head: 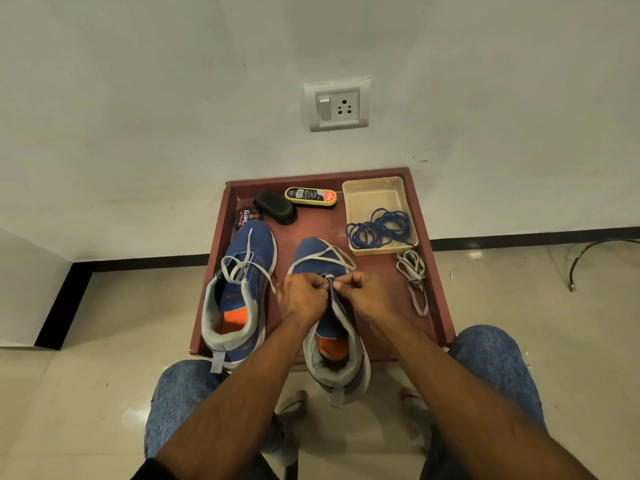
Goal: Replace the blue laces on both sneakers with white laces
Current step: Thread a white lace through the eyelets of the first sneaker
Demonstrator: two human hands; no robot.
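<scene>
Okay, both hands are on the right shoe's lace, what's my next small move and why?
Probably pull the white lace through the eyelet you're at. Both the left hand and right hand pinch it mid-tongue on the right sneaker, and loose lace still lies slack over the toe.

- Your left hand (302,296) and right hand (367,295) are bare: no gloves, rings or watch show on them.
- Both your forearms are uncovered along their whole visible length.
- At the near left edge, a strip of dark sleeve (152,471) covers your left upper arm; its fabric is too dim to tell further.
- You wear blue denim jeans (180,393), mottled and faded in texture, showing over both knees, left and right.
- Between your knees, light-coloured footwear (289,407) shows on your feet, blurred and partly hidden by your arms.
</scene>
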